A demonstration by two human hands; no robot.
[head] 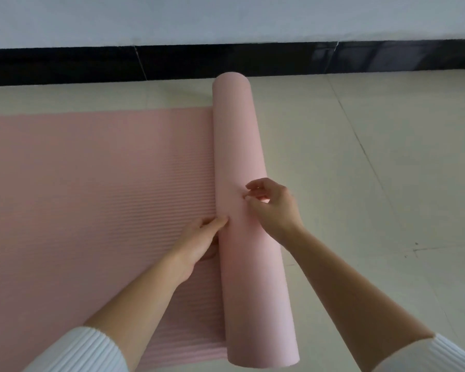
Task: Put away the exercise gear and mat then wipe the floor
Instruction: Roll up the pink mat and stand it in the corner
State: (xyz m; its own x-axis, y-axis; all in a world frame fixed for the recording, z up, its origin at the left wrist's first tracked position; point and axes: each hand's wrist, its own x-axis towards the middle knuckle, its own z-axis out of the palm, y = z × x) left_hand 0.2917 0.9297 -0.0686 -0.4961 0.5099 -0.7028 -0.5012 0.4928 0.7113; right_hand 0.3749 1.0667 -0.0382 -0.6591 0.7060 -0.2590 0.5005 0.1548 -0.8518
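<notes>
Your left hand (199,241) lies with its fingers fairly straight, pressed into the crease where the roll (242,146) meets the flat part of the pink mat (91,183). Your right hand (275,208) sits over the top and right side of the roll, just beyond the left hand, with fingers curled and tips at the surface. You cannot tell whether it pinches the mat or only touches it.

The roll runs away from you, its near end low in the view between your white sleeves (78,350) and its far end close to the black skirting (172,63) under the pale wall (226,17). The ribbed flat part spreads left of the roll and runs out of view at the left edge. To the right of the roll lies bare tiled floor (373,170), with a strip of it also between the mat's far edge and the skirting.
</notes>
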